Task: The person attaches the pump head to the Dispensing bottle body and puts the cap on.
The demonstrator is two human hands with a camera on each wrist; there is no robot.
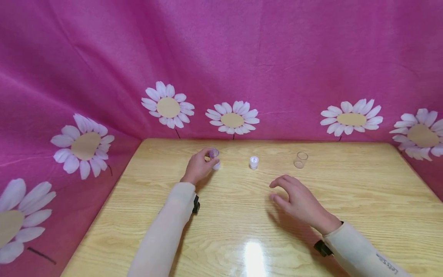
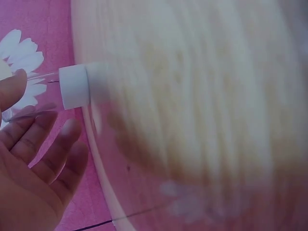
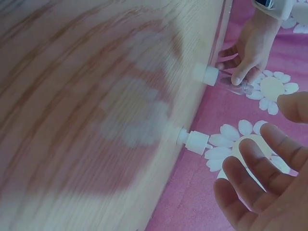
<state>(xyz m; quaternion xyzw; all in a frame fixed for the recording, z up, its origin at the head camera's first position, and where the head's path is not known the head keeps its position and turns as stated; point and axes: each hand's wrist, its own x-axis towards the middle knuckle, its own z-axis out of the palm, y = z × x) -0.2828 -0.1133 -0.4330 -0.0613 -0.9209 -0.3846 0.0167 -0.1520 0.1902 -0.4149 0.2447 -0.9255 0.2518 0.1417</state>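
Note:
My left hand (image 1: 199, 166) pinches a small clear bottle (image 1: 214, 153) between thumb and fingers at the back left of the table. The bottle stands upright; its white base (image 2: 74, 86) is down at the tabletop, and a threaded neck shows at its upper end in the right wrist view. To its right stands a small white cap-like piece (image 1: 254, 162), wider above than below, with a little stem (image 3: 209, 146) on top. Farther right is a clear open cylinder (image 1: 300, 160) like a small cup. Closer to me, my right hand (image 1: 298, 200) hovers over the table, fingers loosely bent, holding nothing.
The wooden table (image 1: 235, 215) ends at the back and sides against a pink cloth (image 1: 277, 57) printed with daisies. A bright reflection lies on the near tabletop. Dark wrist devices (image 1: 323, 248) sit at both cuffs.

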